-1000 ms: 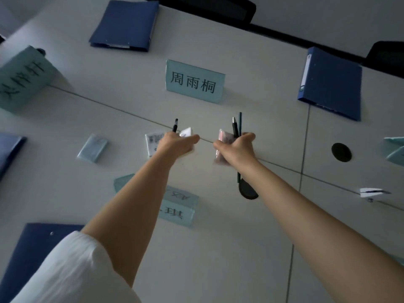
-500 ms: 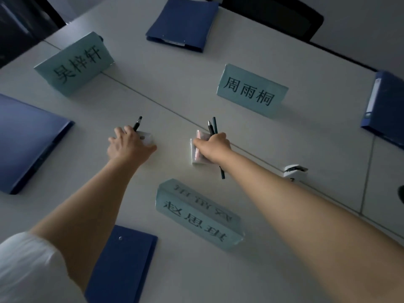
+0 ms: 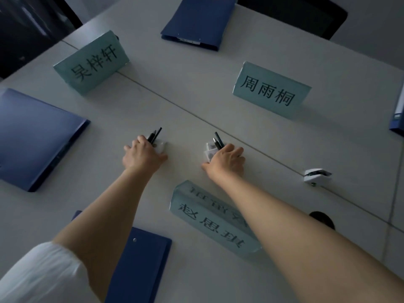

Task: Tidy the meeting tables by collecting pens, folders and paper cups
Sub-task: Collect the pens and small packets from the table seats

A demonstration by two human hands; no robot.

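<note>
On the pale table (image 3: 196, 88), near the seam between the two tops: left hand (image 3: 142, 157) curled round a few dark pens (image 3: 155, 134), tips poking past the knuckles, a small white packet (image 3: 161, 147) pressed under the fingers. Right hand (image 3: 226, 161) likewise wrapped round its own pens (image 3: 218, 139), with a white folded packet (image 3: 208, 150) trapped beneath, possibly tissue, too dim to tell. Neither hand spread; both pinching what they carry.

Best done by scooping each packet flat against the pens already held, thumb underneath, then lifting straight up so nothing slips out. Worth keeping the grip snug, since thin pens slide easily against soft paper.

Still waiting on the table: blue folders, one just left of the left hand (image 3: 37, 136), one near the left forearm (image 3: 140, 265), one far across (image 3: 199, 20), another at the right edge (image 3: 397, 119). No paper cups visible. Name cards (image 3: 271, 90) standing between.
</note>
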